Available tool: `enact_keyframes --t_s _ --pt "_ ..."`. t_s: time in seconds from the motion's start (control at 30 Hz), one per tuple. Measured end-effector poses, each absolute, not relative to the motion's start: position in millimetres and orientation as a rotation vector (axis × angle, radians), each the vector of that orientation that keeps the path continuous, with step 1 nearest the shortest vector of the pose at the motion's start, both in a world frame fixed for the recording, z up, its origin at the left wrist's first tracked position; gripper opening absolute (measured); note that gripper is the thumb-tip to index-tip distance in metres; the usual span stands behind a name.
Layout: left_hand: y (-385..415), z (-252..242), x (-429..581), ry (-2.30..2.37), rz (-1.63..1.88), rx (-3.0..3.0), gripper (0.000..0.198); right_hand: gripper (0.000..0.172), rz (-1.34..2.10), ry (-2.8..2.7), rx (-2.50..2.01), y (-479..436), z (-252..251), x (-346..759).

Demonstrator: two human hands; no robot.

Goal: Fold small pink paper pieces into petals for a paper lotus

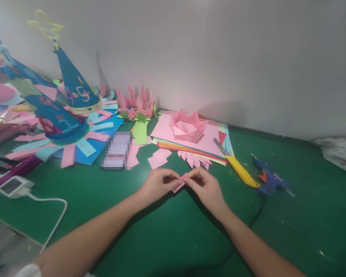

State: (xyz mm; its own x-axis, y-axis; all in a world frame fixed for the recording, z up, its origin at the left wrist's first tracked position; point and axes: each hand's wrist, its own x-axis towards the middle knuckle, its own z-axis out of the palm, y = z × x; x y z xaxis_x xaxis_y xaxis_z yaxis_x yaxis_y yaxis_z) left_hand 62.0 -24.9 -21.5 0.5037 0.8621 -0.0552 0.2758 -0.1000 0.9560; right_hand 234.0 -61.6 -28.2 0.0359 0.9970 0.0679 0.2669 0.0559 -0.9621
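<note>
Between my two hands is a small piece of pink paper, held just above the green table. The fingers of my left hand pinch its left side. My right hand grips the upper right edge between thumb and fingertips. Part of the paper is hidden behind the fingers. Just beyond my hands lie several pink paper squares and a cluster of pointed pink folded pieces. A pink paper bowl with pointed petals sits on a stack of coloured paper behind them.
A yellow utility knife with its blade out and a blue glue gun lie to the right. On the left are a phone, blue cone hats with paper strips, and a white cabled device. A pink paper crown stands near the wall.
</note>
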Motion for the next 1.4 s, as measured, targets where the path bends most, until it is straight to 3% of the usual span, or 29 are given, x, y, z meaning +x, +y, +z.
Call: enact_keyframes --t_s 0.37,0.73,0.9,1.2,1.4 --pt "-24.1 -22.9 61.0 1.028 0.638 1.632 0.019 0.025 1.035 -1.350 -1.376 -61.0 -28.8 231.9" --pt "-23.9 -22.3 61.3 0.971 0.725 1.599 0.011 0.018 0.938 -1.470 -1.434 -62.1 -20.4 232.1" --pt "-20.9 -22.4 58.7 0.927 0.735 1.670 0.007 0.017 0.822 -1.510 -1.476 -62.0 -22.1 231.6" --pt "-11.8 -23.1 50.1 0.977 0.754 1.932 0.018 0.011 0.418 -1.806 -1.386 -63.1 -29.6 237.0" --pt "-10.0 -21.4 48.4 1.006 0.720 1.986 0.015 0.019 0.375 -2.046 -1.209 -62.4 -29.4 235.0"
